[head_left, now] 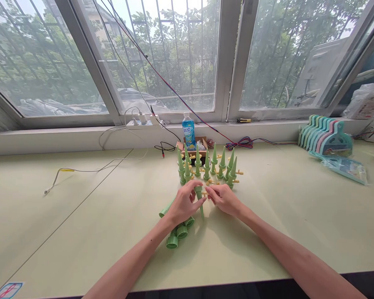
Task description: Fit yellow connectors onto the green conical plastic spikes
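Note:
My left hand (184, 202) is closed around the wide end of a green plastic watering spike (200, 206), whose point is directed down at the table. With fingertips pinched, my right hand (223, 198) grips a small yellow valve (205, 194) at the spike's side; whether it is fully seated I cannot tell. Behind my hands, several green spikes (222, 165) stand point up with yellow valves sticking out sideways. A few loose yellow valves (212, 182) lie among them. Under and beside my left forearm are several green spikes (172, 241) lying down, open ends toward me.
A small cardboard box (202, 143) and a blue bottle (188, 132) stand at the back by the window. Coiled cable (241, 143) lies to their right. A white cable (90, 170) crosses the left table. Teal and pink plastic pieces (327, 135) stand in a row at right.

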Tool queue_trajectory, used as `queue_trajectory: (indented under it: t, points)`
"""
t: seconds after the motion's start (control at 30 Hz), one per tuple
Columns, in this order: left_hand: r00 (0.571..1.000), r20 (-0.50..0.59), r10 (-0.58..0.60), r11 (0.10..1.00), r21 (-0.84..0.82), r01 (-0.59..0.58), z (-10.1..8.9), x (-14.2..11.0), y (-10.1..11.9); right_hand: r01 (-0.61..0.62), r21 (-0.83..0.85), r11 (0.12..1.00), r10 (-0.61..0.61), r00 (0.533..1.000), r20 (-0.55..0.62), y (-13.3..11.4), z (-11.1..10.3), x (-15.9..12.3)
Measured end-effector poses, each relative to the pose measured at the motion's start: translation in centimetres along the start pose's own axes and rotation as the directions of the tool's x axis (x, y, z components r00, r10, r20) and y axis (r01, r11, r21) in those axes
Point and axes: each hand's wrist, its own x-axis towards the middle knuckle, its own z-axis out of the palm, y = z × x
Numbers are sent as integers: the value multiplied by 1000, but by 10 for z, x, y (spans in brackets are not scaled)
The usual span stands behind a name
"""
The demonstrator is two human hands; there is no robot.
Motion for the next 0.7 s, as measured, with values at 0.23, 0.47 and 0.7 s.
queue_trajectory:
  t: [0.23, 0.47, 0.7]
  points:
    - [999, -40, -14, 1000, 18, 15, 0, 1, 0, 25, 34, 999, -24, 999, -23, -2, -2, -1]
    - [1000, 3, -1, 1000, 8, 1, -1, 0, -1, 23, 13, 1000, -23, 1000, -3, 1, -1, -1]
    - [999, 28, 21, 1000, 5, -21, 0, -1, -1, 38, -36, 999, -37, 999, 12, 2, 0, 0]
